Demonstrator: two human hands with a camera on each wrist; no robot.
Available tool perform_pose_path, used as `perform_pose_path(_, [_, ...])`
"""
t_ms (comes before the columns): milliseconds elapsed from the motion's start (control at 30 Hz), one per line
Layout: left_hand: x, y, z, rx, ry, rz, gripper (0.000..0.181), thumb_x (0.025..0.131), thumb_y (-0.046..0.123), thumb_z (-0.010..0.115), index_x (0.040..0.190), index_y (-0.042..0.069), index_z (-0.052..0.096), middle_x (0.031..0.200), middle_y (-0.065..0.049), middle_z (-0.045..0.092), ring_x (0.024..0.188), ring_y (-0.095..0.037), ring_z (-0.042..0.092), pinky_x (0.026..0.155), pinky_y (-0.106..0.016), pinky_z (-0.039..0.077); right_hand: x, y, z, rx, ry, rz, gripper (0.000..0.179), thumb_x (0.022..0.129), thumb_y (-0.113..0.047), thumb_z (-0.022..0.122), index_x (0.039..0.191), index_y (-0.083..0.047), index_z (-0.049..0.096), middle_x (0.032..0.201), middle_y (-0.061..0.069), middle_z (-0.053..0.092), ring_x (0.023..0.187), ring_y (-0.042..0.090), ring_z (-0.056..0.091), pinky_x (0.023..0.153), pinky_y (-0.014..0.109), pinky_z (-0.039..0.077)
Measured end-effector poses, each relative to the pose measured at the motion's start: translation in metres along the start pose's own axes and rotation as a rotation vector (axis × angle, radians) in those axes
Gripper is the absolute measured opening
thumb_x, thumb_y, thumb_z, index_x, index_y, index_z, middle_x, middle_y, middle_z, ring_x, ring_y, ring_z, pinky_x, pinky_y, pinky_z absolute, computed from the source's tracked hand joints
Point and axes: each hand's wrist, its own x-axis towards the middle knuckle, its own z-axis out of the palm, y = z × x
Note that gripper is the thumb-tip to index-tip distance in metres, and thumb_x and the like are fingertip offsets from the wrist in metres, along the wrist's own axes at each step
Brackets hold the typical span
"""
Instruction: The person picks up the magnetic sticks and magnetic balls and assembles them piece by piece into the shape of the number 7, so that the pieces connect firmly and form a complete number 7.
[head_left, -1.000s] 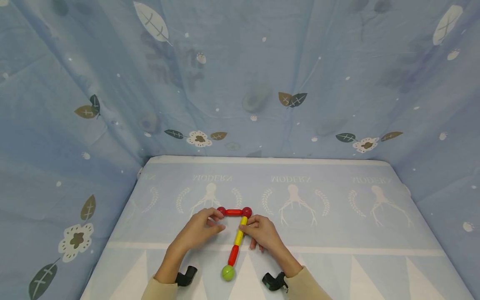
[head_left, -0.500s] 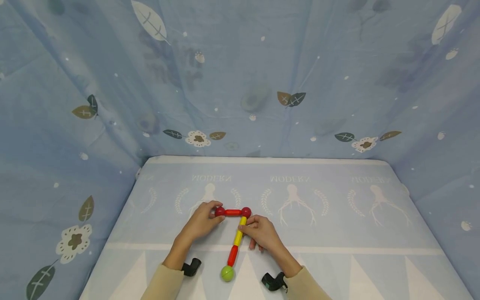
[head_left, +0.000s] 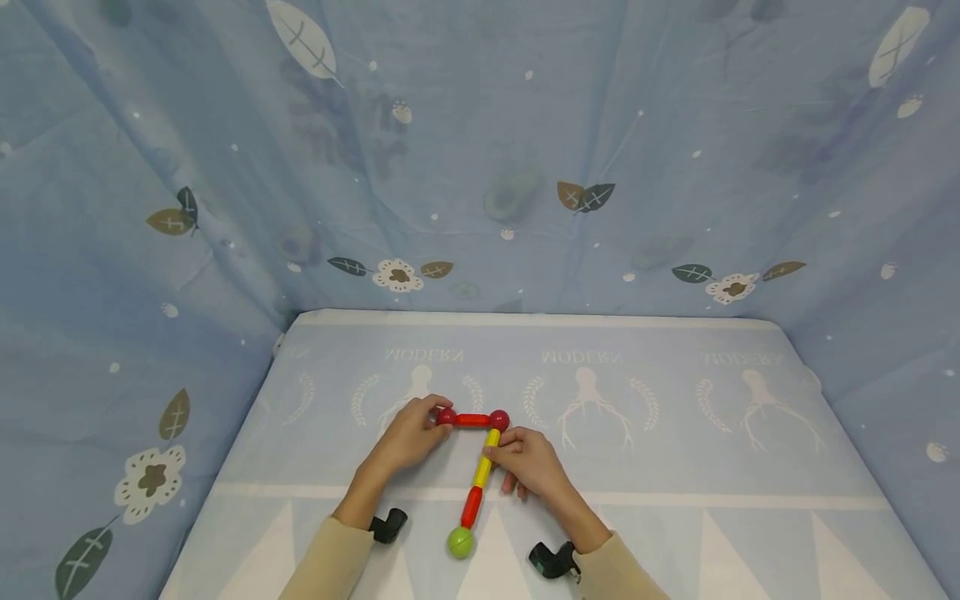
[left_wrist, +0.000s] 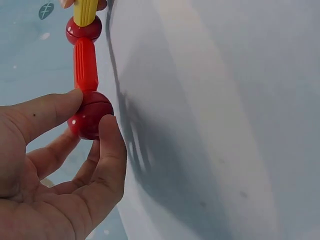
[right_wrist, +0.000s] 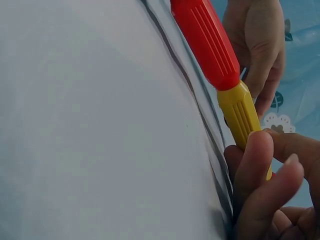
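A chain of ball-and-rod toy pieces extends between my hands. My left hand pinches the dark red ball at one end, thumb on one side and a finger on the other. A short red rod joins it to a second dark red ball. From that corner a yellow rod slants toward me, and my right hand pinches it near its upper end. Below follow another red rod and a green ball. The right fingers hide part of the yellow rod in the right wrist view.
A pale patterned cloth covers the table. Blue printed curtains rise behind it and on both sides. Black wrist cameras sit on the left wrist and the right wrist.
My left thumb, apart from the end ball a second ago, has closed in, and the fingers now pinch that ball. My right hand keeps its hold on the yellow rod.
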Motion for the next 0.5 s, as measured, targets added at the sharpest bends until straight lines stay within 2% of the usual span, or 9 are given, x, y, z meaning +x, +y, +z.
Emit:
perform_pose_path(133, [0.010,0.007,0.002,-0.016,-0.011,0.015,0.034,0.090,0.012,0.076,0.122,0.008,0.066,0.106,-0.005,0.061,0.084,-0.018,0.056,0.070,-0.032,0.051,0.003,-0.002,-0.010,0.012,0.024,-0.002,0.035,0.089,-0.027,0.077,0.102,0.002,0.061,0.076,0.009,0.070,0.042,0.017,0.056,0.039,0.027,0.044])
perform_pose_path(367, [0.039,0.021,0.014,-0.068,-0.048,0.058,0.037,0.091,0.013,0.074,0.126,0.007,0.065,0.114,-0.009,0.062,0.089,-0.018,0.061,0.071,-0.032,0.052,0.013,-0.004,-0.038,-0.022,0.095,0.008,0.033,0.089,-0.025,0.077,0.102,0.001,0.062,0.074,0.009,0.069,0.042,0.018,0.056,0.041,0.030,0.047])
perform_pose_path(500, [0.054,0.025,0.021,-0.078,-0.065,0.060,0.037,0.092,0.015,0.074,0.127,0.008,0.064,0.116,-0.010,0.062,0.090,-0.017,0.062,0.071,-0.031,0.052,0.019,-0.004,-0.052,-0.044,0.122,0.030,0.033,0.089,-0.025,0.078,0.102,0.000,0.062,0.075,0.008,0.069,0.044,0.019,0.056,0.042,0.030,0.047])
